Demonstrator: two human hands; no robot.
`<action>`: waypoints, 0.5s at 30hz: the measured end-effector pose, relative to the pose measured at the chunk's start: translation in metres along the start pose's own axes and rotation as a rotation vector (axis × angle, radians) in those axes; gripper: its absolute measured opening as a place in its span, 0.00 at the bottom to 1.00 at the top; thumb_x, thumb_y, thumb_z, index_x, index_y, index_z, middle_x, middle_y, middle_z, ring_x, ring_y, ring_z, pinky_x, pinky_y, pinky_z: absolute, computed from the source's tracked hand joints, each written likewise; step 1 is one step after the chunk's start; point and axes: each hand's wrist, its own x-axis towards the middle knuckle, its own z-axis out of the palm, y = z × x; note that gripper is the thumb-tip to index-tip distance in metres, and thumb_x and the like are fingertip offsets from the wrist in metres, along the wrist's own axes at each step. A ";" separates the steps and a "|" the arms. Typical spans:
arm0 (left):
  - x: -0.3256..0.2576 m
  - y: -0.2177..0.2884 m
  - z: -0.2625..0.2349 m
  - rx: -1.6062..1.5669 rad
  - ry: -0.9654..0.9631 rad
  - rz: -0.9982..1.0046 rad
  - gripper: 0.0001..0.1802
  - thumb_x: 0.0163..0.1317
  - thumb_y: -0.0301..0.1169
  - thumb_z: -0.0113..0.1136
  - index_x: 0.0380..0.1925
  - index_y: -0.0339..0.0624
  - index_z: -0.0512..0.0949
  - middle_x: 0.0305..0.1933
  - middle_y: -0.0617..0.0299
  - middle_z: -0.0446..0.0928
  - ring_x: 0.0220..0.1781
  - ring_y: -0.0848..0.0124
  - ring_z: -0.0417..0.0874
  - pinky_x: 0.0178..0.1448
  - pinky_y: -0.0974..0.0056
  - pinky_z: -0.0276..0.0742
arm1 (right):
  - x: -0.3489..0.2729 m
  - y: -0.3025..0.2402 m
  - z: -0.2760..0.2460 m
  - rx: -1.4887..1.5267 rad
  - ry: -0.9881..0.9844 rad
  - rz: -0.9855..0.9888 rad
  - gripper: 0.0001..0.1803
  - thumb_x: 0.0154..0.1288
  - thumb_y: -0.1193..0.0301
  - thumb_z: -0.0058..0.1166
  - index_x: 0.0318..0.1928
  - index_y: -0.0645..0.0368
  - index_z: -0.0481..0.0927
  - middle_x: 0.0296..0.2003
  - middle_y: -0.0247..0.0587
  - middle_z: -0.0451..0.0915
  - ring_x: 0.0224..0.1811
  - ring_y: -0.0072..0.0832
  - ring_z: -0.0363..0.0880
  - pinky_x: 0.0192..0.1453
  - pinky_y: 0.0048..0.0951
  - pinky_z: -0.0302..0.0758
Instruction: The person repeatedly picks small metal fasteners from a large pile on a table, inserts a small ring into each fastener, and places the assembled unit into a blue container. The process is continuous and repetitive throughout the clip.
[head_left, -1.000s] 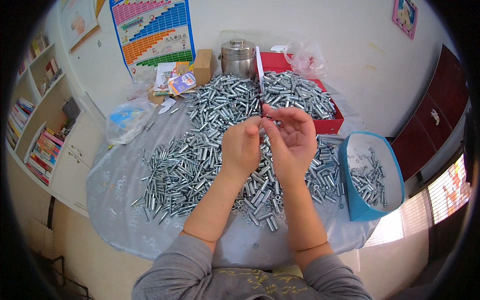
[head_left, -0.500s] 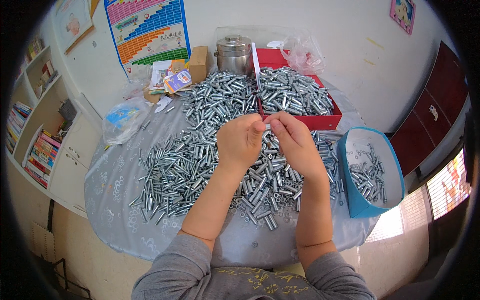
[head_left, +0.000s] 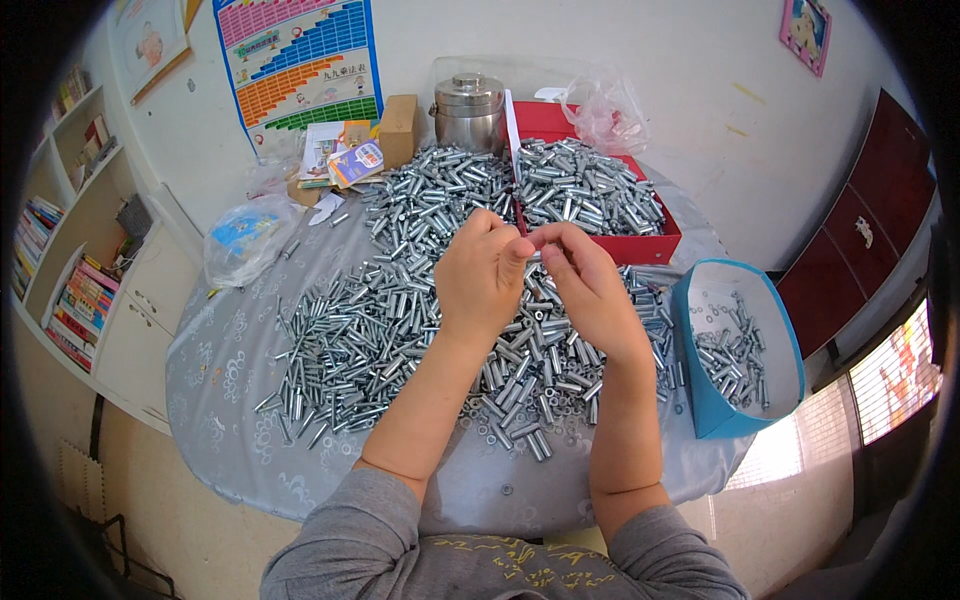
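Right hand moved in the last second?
Yes. The right hand has turned, its wrist swinging rightward, now closer to the blue box.

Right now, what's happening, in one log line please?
left hand: raised, close to right hand | metal pieces: piled below | red box: heaped | blue box: part-filled, right side

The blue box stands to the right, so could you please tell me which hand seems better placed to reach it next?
Probably the right hand: it is on the blue box's side and nearer to it, while the left hand would have to reach past the right forearm.
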 end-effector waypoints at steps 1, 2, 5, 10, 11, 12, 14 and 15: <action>0.000 -0.003 0.002 0.016 0.024 0.013 0.33 0.62 0.58 0.35 0.16 0.40 0.71 0.22 0.60 0.68 0.24 0.59 0.72 0.27 0.59 0.67 | 0.000 -0.002 0.000 -0.014 0.010 0.013 0.09 0.65 0.71 0.42 0.40 0.64 0.72 0.26 0.39 0.75 0.29 0.25 0.72 0.36 0.27 0.69; 0.000 -0.004 0.002 0.033 0.047 0.027 0.33 0.62 0.57 0.36 0.17 0.40 0.72 0.23 0.61 0.68 0.25 0.60 0.72 0.27 0.60 0.67 | 0.000 -0.003 0.001 -0.027 0.021 0.027 0.09 0.65 0.72 0.41 0.40 0.64 0.72 0.26 0.39 0.75 0.29 0.25 0.72 0.36 0.26 0.69; 0.000 -0.001 0.000 0.046 0.074 0.000 0.32 0.62 0.56 0.37 0.17 0.40 0.73 0.23 0.60 0.68 0.25 0.61 0.73 0.28 0.60 0.67 | 0.000 0.002 -0.003 -0.004 -0.052 0.166 0.09 0.65 0.73 0.41 0.42 0.63 0.71 0.24 0.38 0.73 0.26 0.22 0.70 0.34 0.25 0.68; 0.000 -0.002 -0.001 0.017 0.091 -0.042 0.31 0.62 0.55 0.38 0.17 0.41 0.75 0.22 0.61 0.69 0.25 0.60 0.73 0.27 0.61 0.67 | -0.002 -0.006 -0.001 0.147 0.061 0.155 0.11 0.65 0.72 0.40 0.45 0.62 0.70 0.21 0.36 0.70 0.22 0.19 0.66 0.29 0.23 0.65; 0.000 -0.002 -0.001 0.021 0.097 -0.040 0.30 0.63 0.54 0.39 0.17 0.41 0.75 0.22 0.61 0.69 0.25 0.60 0.73 0.27 0.61 0.67 | -0.002 -0.008 -0.001 0.218 0.072 0.204 0.12 0.65 0.71 0.40 0.46 0.62 0.70 0.21 0.35 0.70 0.22 0.19 0.65 0.28 0.22 0.64; 0.001 -0.002 -0.002 0.024 0.092 -0.041 0.30 0.63 0.54 0.39 0.17 0.41 0.75 0.22 0.60 0.69 0.25 0.60 0.73 0.27 0.61 0.67 | -0.002 -0.007 -0.001 0.160 0.008 0.207 0.12 0.65 0.71 0.41 0.47 0.62 0.69 0.21 0.35 0.70 0.22 0.18 0.65 0.28 0.22 0.64; 0.000 -0.001 -0.002 0.030 0.080 -0.043 0.30 0.63 0.54 0.39 0.17 0.42 0.75 0.21 0.60 0.68 0.25 0.60 0.73 0.26 0.60 0.66 | -0.001 -0.003 -0.001 0.044 -0.120 0.215 0.13 0.64 0.71 0.41 0.48 0.62 0.68 0.22 0.33 0.70 0.22 0.18 0.65 0.27 0.21 0.64; -0.001 -0.002 -0.001 0.048 0.070 -0.041 0.29 0.62 0.54 0.39 0.17 0.42 0.75 0.21 0.60 0.68 0.25 0.59 0.73 0.26 0.60 0.66 | -0.001 -0.001 0.000 0.055 -0.078 0.178 0.14 0.64 0.71 0.42 0.48 0.62 0.68 0.22 0.33 0.70 0.22 0.18 0.65 0.27 0.21 0.64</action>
